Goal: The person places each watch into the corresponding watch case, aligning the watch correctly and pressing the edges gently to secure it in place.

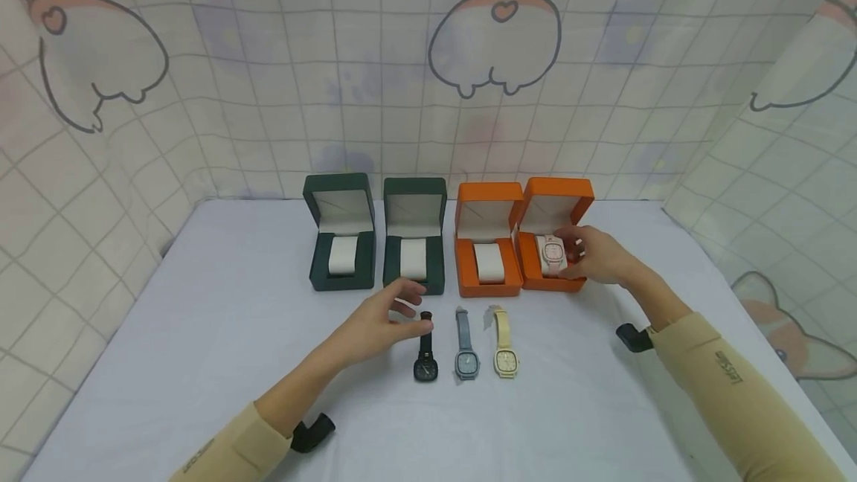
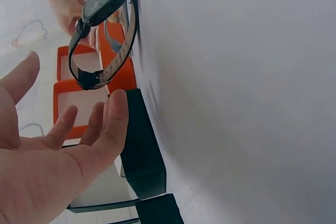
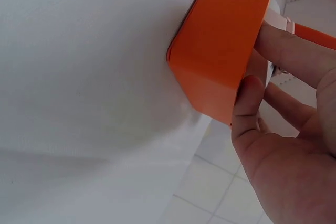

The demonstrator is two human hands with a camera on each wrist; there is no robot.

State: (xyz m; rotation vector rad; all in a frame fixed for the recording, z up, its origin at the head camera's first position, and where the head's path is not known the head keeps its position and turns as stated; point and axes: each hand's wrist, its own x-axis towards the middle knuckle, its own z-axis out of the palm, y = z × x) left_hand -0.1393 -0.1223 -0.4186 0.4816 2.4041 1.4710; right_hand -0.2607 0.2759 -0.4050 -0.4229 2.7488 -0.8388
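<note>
My left hand (image 1: 375, 322) hovers with spread, relaxed fingers beside a black watch (image 1: 425, 367), holding nothing. Its thumb overlaps the black strap in the head view; the left wrist view shows the strap (image 2: 126, 51) buckled in a loop, apart from my fingertips. My right hand (image 1: 599, 255) is at the rightmost orange box (image 1: 552, 283), where a pink watch (image 1: 553, 251) sits around a white cushion. Thumb and bent fingers hold the watch and cushion from the right, close inside the box rim (image 3: 239, 95); the fingertips are partly hidden.
A blue watch (image 1: 466, 364) and a yellow watch (image 1: 506, 361) lie right of the black one. Behind them stand another open orange box (image 1: 489, 290) and two open green boxes (image 1: 341, 280) (image 1: 415, 287), each with a bare white cushion. A patterned tile-print sheet (image 1: 321, 80) surrounds the white table (image 1: 201, 318).
</note>
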